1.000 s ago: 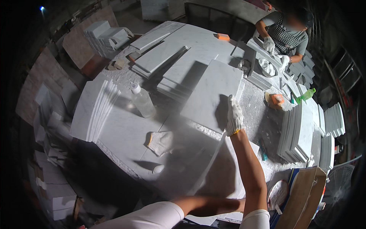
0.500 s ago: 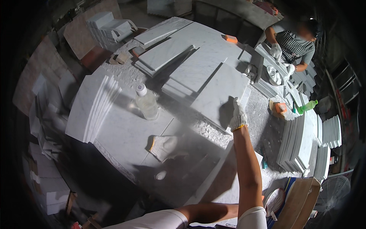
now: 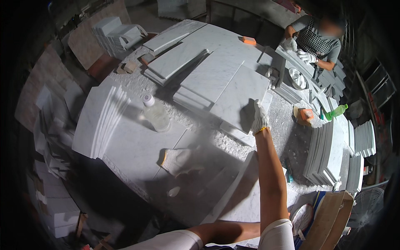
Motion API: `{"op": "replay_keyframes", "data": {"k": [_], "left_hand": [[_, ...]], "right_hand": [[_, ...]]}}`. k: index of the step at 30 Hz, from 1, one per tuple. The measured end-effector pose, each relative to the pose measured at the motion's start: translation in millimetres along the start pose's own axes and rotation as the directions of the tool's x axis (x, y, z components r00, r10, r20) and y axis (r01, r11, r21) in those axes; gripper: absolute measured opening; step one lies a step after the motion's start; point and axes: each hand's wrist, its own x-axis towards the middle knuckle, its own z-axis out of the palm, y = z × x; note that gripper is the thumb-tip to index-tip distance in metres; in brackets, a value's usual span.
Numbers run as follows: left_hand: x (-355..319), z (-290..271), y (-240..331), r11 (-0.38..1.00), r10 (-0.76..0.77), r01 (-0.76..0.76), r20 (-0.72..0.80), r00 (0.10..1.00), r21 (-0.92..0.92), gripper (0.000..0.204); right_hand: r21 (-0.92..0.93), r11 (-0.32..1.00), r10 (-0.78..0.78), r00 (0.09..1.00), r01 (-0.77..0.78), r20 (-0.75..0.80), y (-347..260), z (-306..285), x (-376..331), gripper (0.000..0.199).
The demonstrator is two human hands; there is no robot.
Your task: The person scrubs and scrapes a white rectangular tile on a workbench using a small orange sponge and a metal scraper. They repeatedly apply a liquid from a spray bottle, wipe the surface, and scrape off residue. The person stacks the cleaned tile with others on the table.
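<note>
My right hand (image 3: 260, 118), in a white knit glove with a yellow cuff, is against the right edge of a pale grey-veined marble slab (image 3: 239, 96). Its fingers look stretched along that edge; the thumb is hard to make out. The slab lies on another slab (image 3: 237, 134), which shows at its near edge. On its left it meets a neighbouring marble slab (image 3: 208, 77) along a thin seam. My left forearm (image 3: 227, 231) runs across the lower edge and passes behind my right arm, so the left hand is hidden.
A clear bottle (image 3: 156, 114) and a loose glove (image 3: 177, 161) stand and lie on the near left. Upright slabs (image 3: 106, 121) lean left; more slabs (image 3: 323, 154) stack right, near a green bottle (image 3: 336, 112). A gloved co-worker (image 3: 316, 41) is at the far right. A cardboard box (image 3: 333, 216) sits near right.
The slab at my right hand has slid away and left, closing the gap to its neighbour and baring the slab beneath. The co-worker's hands have shifted. The view has moved slightly.
</note>
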Motion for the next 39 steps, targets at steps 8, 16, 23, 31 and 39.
{"op": "replay_keyframes", "data": {"k": [8, 16, 23, 31, 39], "left_hand": [[2, 6, 2, 1.0, 0.003, -0.003, 0.021, 1.0, -0.004, 0.028], [3, 7, 1, 1.0, -0.006, 0.006, 0.032, 0.999, -0.002, 0.027], [2, 8, 0, 1.0, -0.012, 0.013, 0.042, 0.999, -0.003, 0.026], [4, 8, -1, 1.0, -0.017, 0.017, 0.042, 0.999, -0.003, 0.026], [4, 8, -1, 1.0, -0.018, 0.018, 0.046, 0.999, -0.005, 0.025]], "right_hand": [[-0.001, 0.995, -0.098, 0.995, 0.098, -0.031, 66, -19, 34, 0.057], [-0.13, 0.896, -0.398, 0.897, 0.425, 0.193, 96, -29, 67, 0.051], [-0.69, 0.713, -0.12, 0.991, 0.127, 0.059, 57, -17, 44, 0.051], [-0.417, 0.896, -0.214, 0.971, 0.151, -0.11, 37, -7, 23, 0.037], [-0.376, 0.866, -0.303, 0.944, 0.33, 0.13, 55, -11, 36, 0.052]]}}
